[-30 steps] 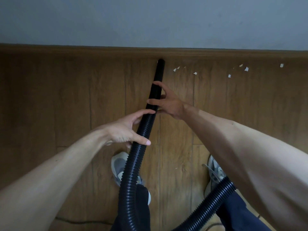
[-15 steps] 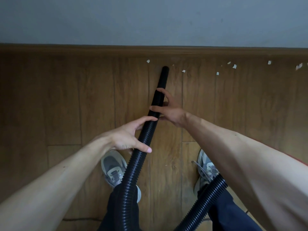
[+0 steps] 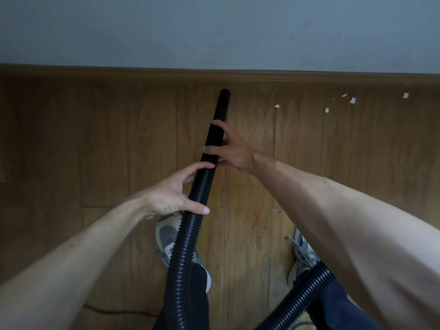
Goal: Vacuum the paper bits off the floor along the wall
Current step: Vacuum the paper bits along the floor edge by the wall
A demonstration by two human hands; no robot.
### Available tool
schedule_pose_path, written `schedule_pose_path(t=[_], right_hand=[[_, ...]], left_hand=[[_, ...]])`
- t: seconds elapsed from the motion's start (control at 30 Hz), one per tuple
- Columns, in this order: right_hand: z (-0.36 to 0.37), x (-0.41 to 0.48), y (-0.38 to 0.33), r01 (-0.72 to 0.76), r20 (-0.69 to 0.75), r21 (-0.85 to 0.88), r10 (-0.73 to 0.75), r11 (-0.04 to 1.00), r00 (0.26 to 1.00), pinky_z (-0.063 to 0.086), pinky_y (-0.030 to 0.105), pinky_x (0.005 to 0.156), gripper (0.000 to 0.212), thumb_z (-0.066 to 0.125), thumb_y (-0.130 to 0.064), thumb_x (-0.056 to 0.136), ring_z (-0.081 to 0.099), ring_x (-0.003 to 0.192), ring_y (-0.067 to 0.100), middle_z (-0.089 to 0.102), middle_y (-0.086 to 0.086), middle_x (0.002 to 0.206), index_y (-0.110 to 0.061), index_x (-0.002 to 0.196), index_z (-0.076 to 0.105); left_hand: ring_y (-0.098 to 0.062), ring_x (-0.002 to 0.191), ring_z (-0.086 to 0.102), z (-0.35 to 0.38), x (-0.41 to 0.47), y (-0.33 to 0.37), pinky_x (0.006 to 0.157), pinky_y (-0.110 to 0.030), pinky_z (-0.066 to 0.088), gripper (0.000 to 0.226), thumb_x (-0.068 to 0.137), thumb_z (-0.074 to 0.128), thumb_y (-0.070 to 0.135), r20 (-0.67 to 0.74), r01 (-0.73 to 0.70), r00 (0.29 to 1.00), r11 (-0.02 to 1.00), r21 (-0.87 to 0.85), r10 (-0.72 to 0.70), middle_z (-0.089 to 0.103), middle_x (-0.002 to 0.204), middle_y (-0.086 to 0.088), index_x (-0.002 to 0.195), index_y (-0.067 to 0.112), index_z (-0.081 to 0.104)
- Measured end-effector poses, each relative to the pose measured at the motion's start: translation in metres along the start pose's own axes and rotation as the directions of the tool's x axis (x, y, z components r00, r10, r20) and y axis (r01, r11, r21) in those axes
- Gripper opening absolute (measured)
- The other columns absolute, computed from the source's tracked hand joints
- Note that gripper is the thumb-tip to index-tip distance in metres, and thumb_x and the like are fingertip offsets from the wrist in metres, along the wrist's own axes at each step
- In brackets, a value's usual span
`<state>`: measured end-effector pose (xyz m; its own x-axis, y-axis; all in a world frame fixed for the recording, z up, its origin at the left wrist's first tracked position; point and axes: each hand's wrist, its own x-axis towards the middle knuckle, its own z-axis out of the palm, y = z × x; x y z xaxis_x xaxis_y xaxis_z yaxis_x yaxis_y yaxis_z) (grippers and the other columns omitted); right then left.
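1. Head view, looking down: a wooden floor (image 3: pixel 95 144) meets a brown skirting board (image 3: pixel 119 76) below a pale grey wall (image 3: pixel 214 32) at 12 o'clock.
2. A black vacuum tube (image 3: pixel 221 108) runs from the middle toward 12 o'clock. Its open tip lies just short of the skirting board.
3. The right hand (image 3: pixel 234 152) grips the rigid tube from the 3 o'clock side, with its fingers and thumb wrapped round it.
4. The left hand (image 3: pixel 171 196) holds the ribbed hose (image 3: pixel 188 236) just behind, from the 9 o'clock side. Its fingers curl underneath and its thumb lies over the top.
5. The paper bits (image 3: pixel 327 110), small and white, lie scattered on the floor near the skirting board. They are apart from the tube's tip, toward 3 o'clock from it.
6. Two grey shoes (image 3: pixel 165 234) stand at 6 o'clock, and the hose passes over the left one. A second loop of hose (image 3: pixel 304 294) crosses at 5 o'clock.
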<state>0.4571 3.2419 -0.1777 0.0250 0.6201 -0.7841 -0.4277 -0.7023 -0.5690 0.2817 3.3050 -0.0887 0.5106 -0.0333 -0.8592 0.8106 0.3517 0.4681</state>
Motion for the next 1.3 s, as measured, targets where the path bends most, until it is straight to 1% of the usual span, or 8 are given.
schedule_pose_path(t=[0.13,0.3,0.53,0.63,0.77,0.9,1.07,1.3], right_hand=[[0.004,0.008,-0.008,-0.007,0.019,0.007,0.007,1.000,1.000,0.061,0.037,0.077,0.080,0.073,-0.006,0.085,0.062,0.109,0.025,0.053,0.012,0.127,-0.038,0.146,0.034],[-0.007,0.002,-0.005,-0.030,0.030,0.008,0.030,1.000,0.999,0.061,0.039,0.080,0.080,0.073,-0.007,0.085,0.059,0.113,0.024,0.049,0.011,0.132,-0.041,0.146,0.035],[-0.029,-0.023,0.012,-0.060,-0.010,0.056,0.060,0.997,0.998,0.061,0.040,0.081,0.078,0.073,-0.009,0.085,0.059,0.114,0.024,0.049,0.008,0.134,-0.044,0.144,0.037],[-0.041,-0.034,0.018,-0.054,-0.036,0.072,0.057,0.996,0.998,0.061,0.038,0.079,0.076,0.073,-0.008,0.086,0.060,0.110,0.020,0.049,0.008,0.133,-0.042,0.145,0.037],[-0.059,-0.048,0.027,-0.031,-0.097,0.138,0.045,0.990,0.994,0.062,0.035,0.073,0.078,0.075,-0.008,0.084,0.060,0.112,0.024,0.049,0.011,0.134,-0.037,0.146,0.038],[-0.078,-0.060,0.036,-0.014,-0.126,0.199,0.039,0.980,0.991,0.062,0.036,0.074,0.077,0.075,-0.008,0.084,0.062,0.111,0.028,0.051,0.013,0.132,-0.037,0.146,0.039],[-0.101,-0.067,0.040,0.001,-0.145,0.254,0.037,0.967,0.989,0.061,0.042,0.080,0.079,0.076,-0.008,0.084,0.061,0.114,0.029,0.049,0.012,0.134,-0.038,0.146,0.038],[-0.127,-0.076,0.045,0.043,-0.197,0.287,0.015,0.957,0.980,0.060,0.046,0.083,0.080,0.077,-0.010,0.083,0.057,0.120,0.032,0.047,0.013,0.139,-0.039,0.146,0.037]], left_hand=[[-0.021,0.083,0.075,-0.009,-0.001,0.001,0.072,-0.045,0.062,0.091,0.073,0.082,0.001,-0.015,-0.004,1.000,1.000,-0.004,0.004,0.043,0.123,0.018,0.132,0.056,0.040],[-0.023,0.082,0.075,-0.002,0.004,0.006,0.065,-0.040,0.061,0.089,0.074,0.081,0.000,0.034,0.016,0.999,1.000,-0.005,-0.016,0.046,0.123,0.018,0.131,0.056,0.041],[-0.028,0.083,0.074,0.020,0.014,0.009,0.078,-0.062,0.056,0.090,0.075,0.079,-0.005,0.103,0.039,0.994,0.999,-0.001,-0.038,0.046,0.126,0.015,0.131,0.056,0.042],[-0.028,0.081,0.073,0.032,0.019,0.014,0.079,-0.066,0.054,0.090,0.075,0.078,-0.006,0.128,0.040,0.991,0.999,0.013,-0.042,0.047,0.127,0.015,0.131,0.055,0.043],[-0.023,0.076,0.072,0.048,0.030,0.025,0.074,-0.057,0.059,0.091,0.076,0.077,-0.009,0.150,0.051,0.987,0.998,0.039,-0.057,0.045,0.131,0.010,0.132,0.054,0.042],[-0.019,0.073,0.071,0.064,0.043,0.034,0.063,-0.042,0.060,0.091,0.076,0.078,-0.008,0.174,0.053,0.982,0.995,0.084,-0.067,0.044,0.134,0.004,0.130,0.056,0.043],[-0.023,0.084,0.071,0.079,0.056,0.045,0.076,-0.046,0.061,0.092,0.074,0.081,-0.005,0.181,0.036,0.982,0.990,0.139,-0.061,0.044,0.133,0.005,0.131,0.056,0.042],[-0.019,0.089,0.071,0.096,0.072,0.065,0.076,-0.030,0.059,0.092,0.074,0.082,-0.003,0.206,0.015,0.977,0.976,0.217,-0.060,0.043,0.132,0.003,0.134,0.053,0.040]])
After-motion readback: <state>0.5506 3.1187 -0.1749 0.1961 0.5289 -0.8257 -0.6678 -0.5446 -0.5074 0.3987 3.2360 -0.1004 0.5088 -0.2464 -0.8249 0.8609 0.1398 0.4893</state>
